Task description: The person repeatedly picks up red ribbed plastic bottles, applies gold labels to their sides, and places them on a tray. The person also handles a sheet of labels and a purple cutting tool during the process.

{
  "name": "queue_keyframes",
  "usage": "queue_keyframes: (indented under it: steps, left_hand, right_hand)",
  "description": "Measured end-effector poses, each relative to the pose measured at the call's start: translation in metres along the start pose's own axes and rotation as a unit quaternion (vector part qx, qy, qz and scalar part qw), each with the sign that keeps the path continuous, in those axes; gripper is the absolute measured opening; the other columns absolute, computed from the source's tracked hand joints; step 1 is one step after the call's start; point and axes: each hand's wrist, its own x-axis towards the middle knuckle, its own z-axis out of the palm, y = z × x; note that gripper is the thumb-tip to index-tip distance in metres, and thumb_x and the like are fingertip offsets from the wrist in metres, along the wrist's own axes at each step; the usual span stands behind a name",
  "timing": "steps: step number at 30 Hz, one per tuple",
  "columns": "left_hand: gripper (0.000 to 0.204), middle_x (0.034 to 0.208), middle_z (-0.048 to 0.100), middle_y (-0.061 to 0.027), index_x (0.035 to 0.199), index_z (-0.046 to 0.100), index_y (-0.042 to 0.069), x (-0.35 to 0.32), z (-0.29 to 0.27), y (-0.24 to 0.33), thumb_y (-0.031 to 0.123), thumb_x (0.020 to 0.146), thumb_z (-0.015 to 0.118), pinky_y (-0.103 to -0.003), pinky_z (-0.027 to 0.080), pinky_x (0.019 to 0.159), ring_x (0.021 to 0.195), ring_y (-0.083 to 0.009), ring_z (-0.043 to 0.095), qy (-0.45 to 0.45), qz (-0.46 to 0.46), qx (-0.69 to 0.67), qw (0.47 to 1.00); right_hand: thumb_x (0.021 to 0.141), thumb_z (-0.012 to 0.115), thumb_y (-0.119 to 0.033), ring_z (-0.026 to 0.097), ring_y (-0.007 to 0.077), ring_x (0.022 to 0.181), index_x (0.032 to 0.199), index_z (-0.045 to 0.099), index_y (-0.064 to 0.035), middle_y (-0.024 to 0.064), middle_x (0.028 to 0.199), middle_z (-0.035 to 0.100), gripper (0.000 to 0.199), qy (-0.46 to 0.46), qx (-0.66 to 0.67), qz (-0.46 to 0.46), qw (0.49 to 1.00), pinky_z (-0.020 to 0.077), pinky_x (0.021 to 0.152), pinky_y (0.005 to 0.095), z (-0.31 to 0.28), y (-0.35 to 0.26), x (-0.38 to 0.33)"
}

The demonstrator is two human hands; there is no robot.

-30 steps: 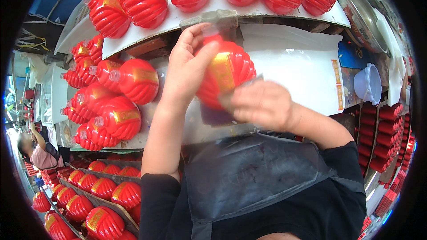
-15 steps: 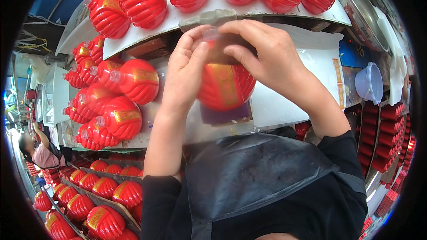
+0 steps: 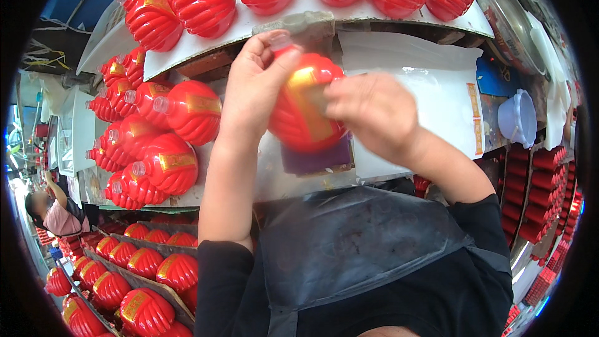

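My left hand [image 3: 254, 87] grips the clear neck of a shiny red, ribbed, round plastic bottle [image 3: 299, 128], fingers closed around its top. A gold strip [image 3: 306, 90] runs down the side facing me. The bottle is tilted, neck away from me, above a dark purple pad [image 3: 317, 158] on the table. Against the bottle's right side is my right hand [image 3: 377, 109], with its fingertips at the gold strip's edge. Motion smears those fingers, so whether they pinch anything is unclear.
Similar red bottles [image 3: 176, 163] crowd the table's left side, and more stand on a white shelf [image 3: 374, 28] at the back. A white sheet [image 3: 430, 93] lies to the right, near a pale blue bucket [image 3: 518, 118]. Trays of red bottles [image 3: 146, 262] sit lower left; a person [image 3: 62, 215] is beyond.
My right hand has moved down from near the neck to the bottle's right side. My left hand keeps its hold on the neck, and more of the bottle's upper part shows.
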Motion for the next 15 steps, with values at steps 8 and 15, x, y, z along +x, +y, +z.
queue_keyframes:
  steps: [8,15]
  left_hand:
    - [0.030,0.119,0.068,-0.0189,0.128,0.051,-0.003,0.002,-0.012,-0.009,0.017,0.106,0.057,-0.036,0.056,0.095,0.106,-0.0213,0.068,0.059,-0.008,-0.084,0.995]
    - [0.028,0.119,0.067,-0.0144,0.126,0.053,-0.001,-0.006,-0.006,-0.005,0.018,0.106,0.059,-0.032,0.052,0.097,0.107,-0.0162,0.063,0.074,0.000,-0.100,0.992]
  right_hand:
    - [0.072,0.077,-0.004,0.074,0.0253,0.088,0.094,0.074,-0.0060,0.0094,0.097,0.075,0.022,0.019,0.097,0.081,0.992,0.0565,0.072,0.0348,0.009,-0.021,-0.042]
    - [0.078,0.076,-0.004,0.073,0.0244,0.089,0.098,0.074,-0.0080,0.0094,0.101,0.075,0.021,-0.013,0.130,-0.004,0.991,0.0563,0.072,0.0361,0.007,-0.030,-0.022]
